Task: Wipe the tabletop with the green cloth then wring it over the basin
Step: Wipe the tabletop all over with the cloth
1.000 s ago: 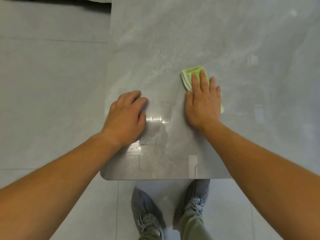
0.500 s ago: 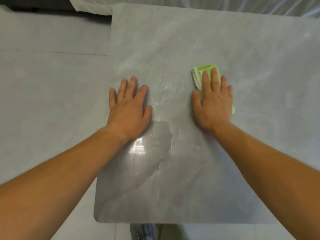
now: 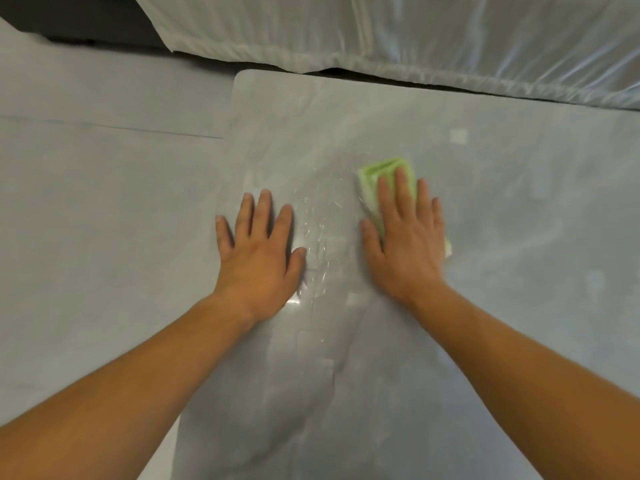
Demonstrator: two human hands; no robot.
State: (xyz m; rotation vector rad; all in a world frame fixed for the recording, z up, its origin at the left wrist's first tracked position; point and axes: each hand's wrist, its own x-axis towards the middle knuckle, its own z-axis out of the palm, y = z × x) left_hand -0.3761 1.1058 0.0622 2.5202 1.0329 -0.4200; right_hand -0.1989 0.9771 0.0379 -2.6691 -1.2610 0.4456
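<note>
Pressing the folded green cloth (image 3: 384,174) flat under our right hand (image 3: 405,237), fingers spread and open on top of it rather than clutching it, we are mid-wipe near the middle of the tabletop (image 3: 519,306), closer to its far edge than its near one. Our left hand (image 3: 259,247) lies palm down, empty, near the left edge. Between the hands a wet streak (image 3: 322,230) glistens on the smooth, grey, marble-like slab with rounded corners. We judge wiping as underway; wringing is not begun, and no basin shows. Pale glossy fabric (image 3: 415,36) hangs beyond the far edge.
</note>
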